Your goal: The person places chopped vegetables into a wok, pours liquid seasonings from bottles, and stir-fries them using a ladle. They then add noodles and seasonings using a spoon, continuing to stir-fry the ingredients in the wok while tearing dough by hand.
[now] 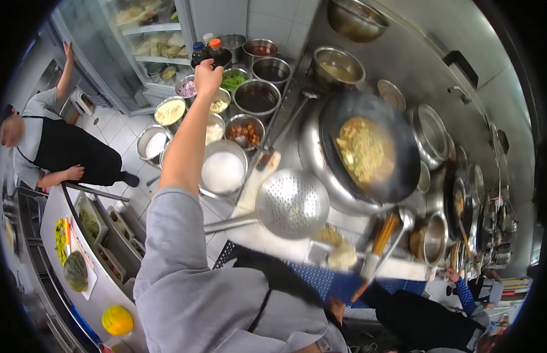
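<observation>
My left hand [208,77] is stretched out over the seasoning pots, its fingers curled beside the orange-capped bottle [215,49]; whether they hold anything is hidden. Bare skin [337,310] shows low beside my apron, perhaps my right hand, mostly hidden and blurred. In front of me a black wok [399,176] holds steaming noodle-like food with greens [363,150]. Nearer lies a perforated metal strainer [292,204], its handle pointing left. Under my forearm stand steel pots of white granules [223,172], pale yellow paste or powder [170,111], brown chunks [243,132] and dark sauce [257,97].
A co-worker [70,150] stands at the left by a glass-door fridge [119,53]. The left counter [53,212] holds a green squash [76,271] and a yellow melon [117,320]. Ladles, a brush-like tool [381,240] and a steel pot [434,238] lie right; other people work at lower right.
</observation>
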`<state>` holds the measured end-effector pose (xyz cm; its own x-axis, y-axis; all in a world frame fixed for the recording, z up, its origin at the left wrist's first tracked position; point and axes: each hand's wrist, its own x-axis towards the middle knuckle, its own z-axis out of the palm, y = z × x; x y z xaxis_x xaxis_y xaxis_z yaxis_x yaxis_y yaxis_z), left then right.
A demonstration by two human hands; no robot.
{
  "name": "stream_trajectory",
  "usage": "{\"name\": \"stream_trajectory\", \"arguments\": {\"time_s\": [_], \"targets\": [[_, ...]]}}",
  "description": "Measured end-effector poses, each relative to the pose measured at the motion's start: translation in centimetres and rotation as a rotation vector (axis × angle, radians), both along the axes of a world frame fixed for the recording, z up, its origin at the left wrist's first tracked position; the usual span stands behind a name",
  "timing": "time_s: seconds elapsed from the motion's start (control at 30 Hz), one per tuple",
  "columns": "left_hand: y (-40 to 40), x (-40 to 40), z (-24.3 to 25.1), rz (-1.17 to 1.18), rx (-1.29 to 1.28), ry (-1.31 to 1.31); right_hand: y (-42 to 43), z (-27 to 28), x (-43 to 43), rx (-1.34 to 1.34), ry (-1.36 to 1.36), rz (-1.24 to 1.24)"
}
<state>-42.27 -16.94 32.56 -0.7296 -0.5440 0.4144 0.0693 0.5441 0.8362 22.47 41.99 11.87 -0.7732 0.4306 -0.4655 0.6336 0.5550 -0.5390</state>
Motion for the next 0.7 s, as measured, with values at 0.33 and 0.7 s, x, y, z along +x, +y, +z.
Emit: {"name": "stream_trajectory", "arguments": {"time_s": [0.33,0.7], "targets": [[-1.9,-10.6,-0.2,0.18,-0.213,-0.253,-3.7,4.3,-3.2,0.067,-0.235,-0.191],[-2.0,-10.6,-2.7,0.193,-0.209,-0.006,-4.0,5.0,-4.7,0.081,-0.282,-0.183]]}}
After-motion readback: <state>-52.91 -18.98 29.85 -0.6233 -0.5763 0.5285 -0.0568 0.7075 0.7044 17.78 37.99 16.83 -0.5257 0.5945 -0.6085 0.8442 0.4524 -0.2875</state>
